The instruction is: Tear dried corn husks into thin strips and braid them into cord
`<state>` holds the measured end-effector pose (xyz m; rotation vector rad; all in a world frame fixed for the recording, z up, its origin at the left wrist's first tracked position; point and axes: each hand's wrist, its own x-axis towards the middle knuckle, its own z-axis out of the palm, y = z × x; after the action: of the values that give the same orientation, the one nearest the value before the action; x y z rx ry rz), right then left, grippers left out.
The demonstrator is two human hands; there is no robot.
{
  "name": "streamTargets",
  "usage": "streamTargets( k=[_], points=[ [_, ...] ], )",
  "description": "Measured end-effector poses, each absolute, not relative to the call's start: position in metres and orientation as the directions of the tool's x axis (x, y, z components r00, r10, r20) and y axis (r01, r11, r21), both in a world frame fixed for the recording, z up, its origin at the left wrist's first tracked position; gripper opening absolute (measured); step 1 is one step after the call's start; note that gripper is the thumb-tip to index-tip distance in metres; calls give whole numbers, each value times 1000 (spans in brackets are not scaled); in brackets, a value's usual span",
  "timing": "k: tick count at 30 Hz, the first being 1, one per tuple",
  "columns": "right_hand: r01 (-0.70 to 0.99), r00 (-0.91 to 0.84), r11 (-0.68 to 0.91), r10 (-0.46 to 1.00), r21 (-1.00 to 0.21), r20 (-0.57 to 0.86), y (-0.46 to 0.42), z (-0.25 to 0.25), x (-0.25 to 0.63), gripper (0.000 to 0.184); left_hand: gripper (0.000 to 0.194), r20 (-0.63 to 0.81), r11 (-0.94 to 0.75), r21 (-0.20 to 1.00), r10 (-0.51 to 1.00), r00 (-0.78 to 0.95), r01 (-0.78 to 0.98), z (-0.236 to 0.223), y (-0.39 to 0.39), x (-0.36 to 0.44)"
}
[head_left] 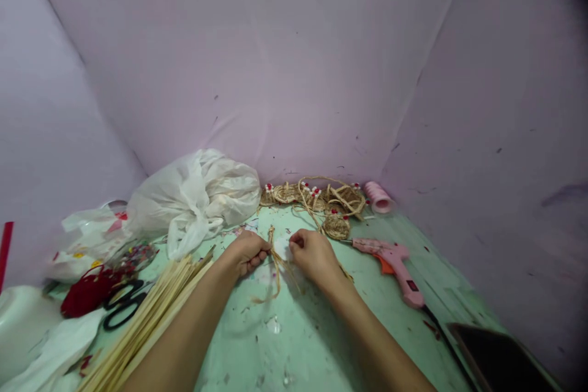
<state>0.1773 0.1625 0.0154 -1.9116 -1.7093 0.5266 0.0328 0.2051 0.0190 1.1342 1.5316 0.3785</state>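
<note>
My left hand (pixel 250 252) is closed, pinching a short braid of straw fibre (pixel 271 236) just above the table. The braid's loose strands hang down below the fingers and curl to the left. To the right of it, my right hand (pixel 315 252) is also closed, with thumb and fingertips pressed together near the strands. Whatever lies between those fingertips is too small to make out. Beyond both hands, woven straw pieces (pixel 336 226) with red and white beads lie against the wall, a loose braided cord (pixel 309 205) among them.
On the right lie a pink glue gun (pixel 390 257), a pink thread spool (pixel 379 197) and a dark flat object (pixel 500 358). The left side holds a straw bundle (pixel 151 312), black-handled scissors (pixel 123 306), red yarn (pixel 87 291) and a white plastic bag (pixel 202 193). Walls enclose the green tabletop (pixel 257 349).
</note>
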Motion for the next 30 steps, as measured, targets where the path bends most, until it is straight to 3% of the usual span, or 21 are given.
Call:
streamTargets(
  k=[5,14,22,24,27,30],
  points=[
    [818,110,-41,990,-574,87,189,20,174,24,21,-592,505,742,802,78,441,20,205,35],
    [863,144,-130,990,-489,-9,226,11,150,35,21,-575,465,760,807,135,454,15,206,31],
    [847,137,-173,985,-502,-108,236,18,151,20,22,-588,472,739,800,117,481,12,210,30],
    [789,144,-217,975,-575,-170,241,13,152,15,23,-582,471,732,808,91,493,12,209,32],
    [544,147,-376,923,-750,-356,249,3,151,9,26,-585,481,727,807,76,490,14,208,34],
    [383,132,-465,883,-798,-451,253,-2,149,8,26,-602,493,721,794,87,487,15,208,33]
  ],
)
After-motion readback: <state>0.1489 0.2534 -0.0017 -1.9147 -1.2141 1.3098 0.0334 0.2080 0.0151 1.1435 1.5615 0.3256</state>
